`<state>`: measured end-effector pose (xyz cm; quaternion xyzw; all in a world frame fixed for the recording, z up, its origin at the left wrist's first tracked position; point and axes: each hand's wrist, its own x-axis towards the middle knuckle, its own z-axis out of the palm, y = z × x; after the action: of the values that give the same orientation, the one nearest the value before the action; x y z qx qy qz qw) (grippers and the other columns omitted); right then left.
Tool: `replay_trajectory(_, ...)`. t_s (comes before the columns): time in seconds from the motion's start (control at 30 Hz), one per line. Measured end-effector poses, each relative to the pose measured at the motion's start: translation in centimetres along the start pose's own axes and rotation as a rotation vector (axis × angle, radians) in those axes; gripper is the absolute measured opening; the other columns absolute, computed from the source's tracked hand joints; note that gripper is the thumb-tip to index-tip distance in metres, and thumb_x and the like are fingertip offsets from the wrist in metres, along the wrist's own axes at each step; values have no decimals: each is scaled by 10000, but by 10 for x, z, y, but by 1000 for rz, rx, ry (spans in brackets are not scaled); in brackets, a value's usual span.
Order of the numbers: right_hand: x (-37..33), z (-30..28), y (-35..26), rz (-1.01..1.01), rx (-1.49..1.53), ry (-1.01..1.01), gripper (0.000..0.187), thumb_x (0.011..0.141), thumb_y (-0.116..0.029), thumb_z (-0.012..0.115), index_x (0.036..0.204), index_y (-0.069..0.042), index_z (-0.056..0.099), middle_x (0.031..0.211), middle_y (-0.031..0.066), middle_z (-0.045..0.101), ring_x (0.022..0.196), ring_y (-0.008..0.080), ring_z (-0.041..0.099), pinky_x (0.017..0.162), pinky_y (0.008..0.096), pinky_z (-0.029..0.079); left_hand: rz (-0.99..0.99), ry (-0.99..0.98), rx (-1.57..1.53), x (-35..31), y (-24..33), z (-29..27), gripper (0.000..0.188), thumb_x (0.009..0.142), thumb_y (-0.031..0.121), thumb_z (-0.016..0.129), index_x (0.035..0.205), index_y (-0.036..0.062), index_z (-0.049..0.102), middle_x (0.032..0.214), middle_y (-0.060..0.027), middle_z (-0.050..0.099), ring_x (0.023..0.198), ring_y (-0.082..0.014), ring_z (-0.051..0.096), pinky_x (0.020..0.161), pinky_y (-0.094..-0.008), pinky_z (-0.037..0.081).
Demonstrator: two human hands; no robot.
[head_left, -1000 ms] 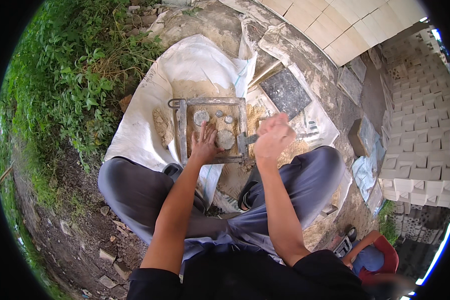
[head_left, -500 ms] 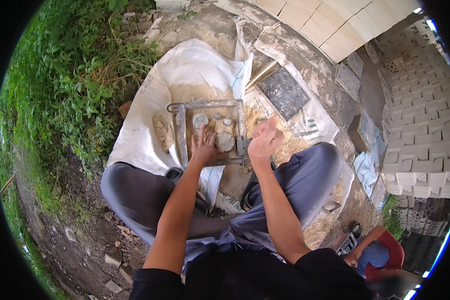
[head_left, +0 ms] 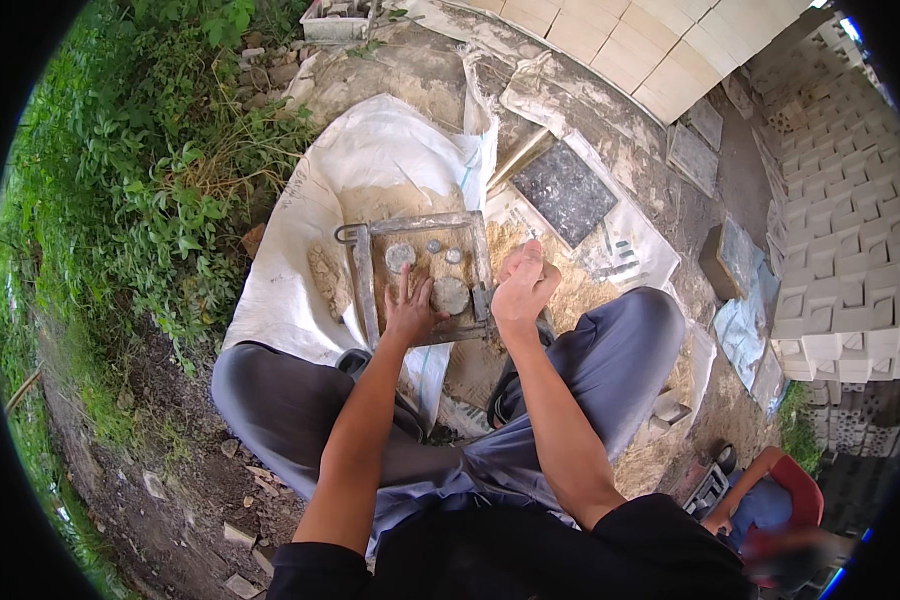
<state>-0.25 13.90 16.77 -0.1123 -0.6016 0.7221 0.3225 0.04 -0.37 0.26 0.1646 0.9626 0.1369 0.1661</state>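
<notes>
A square mould frame (head_left: 478,245) with a wire loop at its far left corner lies in front of me. Inside its bars sit a large round grey disc (head_left: 452,295), a medium round disc (head_left: 400,257) and two small round pieces, a dark one (head_left: 434,245) and a pale one (head_left: 454,256). My left hand (head_left: 408,314) rests inside the frame with fingers spread, beside the large disc. Just outside the frame's right bar, my right hand (head_left: 523,292) is raised with its fingers curled closed; whatever it may hold is hidden.
White sacking (head_left: 280,270) with sandy powder lies under the frame. A dark speckled board (head_left: 566,190) lies at the far right. Stacked pale blocks (head_left: 830,240) stand on the right, green plants (head_left: 170,170) on the left. Another person (head_left: 775,495) sits at the lower right.
The view has shifted slightly. Both hands keep nearly the same places: the left spread in the frame, the right closed beside it.
</notes>
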Motion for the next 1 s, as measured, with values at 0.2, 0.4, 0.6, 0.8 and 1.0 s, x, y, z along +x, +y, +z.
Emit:
replay_trajectory(0.2,19,11,-73,117,99,57,504,928,-288,430,496,-77,279,469,-37,274,426,51,222,402,272,146,37,67,1,2,-4,4,804,805,536,555,1401,77,270,1512,-43,165,1396,-275,-141,1066,-608,92)
replay_trajectory(0.4,4,-1,1,29,24,43,423,921,-225,418,551,-100,256,518,-35,220,415,81,202,399,263,159,11,30,20,2,-3,3,800,817,582,497,1406,85,280,1506,-22,189,1403,-261,-111,1071,-596,80)
replay_trajectory(0.6,24,4,-72,188,178,91,486,924,-267,433,503,-101,256,482,-48,270,434,44,229,397,250,177,-1,-26,28,1,1,-1,800,824,579,486,1416,90,262,1511,-12,176,1404,-255,-112,1075,-591,69)
replay_trajectory(0.8,0,-7,5,21,13,49,487,930,-286,449,516,-36,395,491,-7,400,447,73,353,413,265,245,3,4,31,3,-2,4,808,815,574,505,1414,87,267,1514,-9,164,1403,-251,-116,1074,-597,72)
replay_trajectory(1.0,18,5,-59,144,115,65,453,939,-269,395,541,-106,249,500,-32,247,418,71,203,394,261,149,5,-10,23,3,-2,4,803,812,570,511,1411,90,274,1512,-6,163,1401,-249,-127,1071,-606,77)
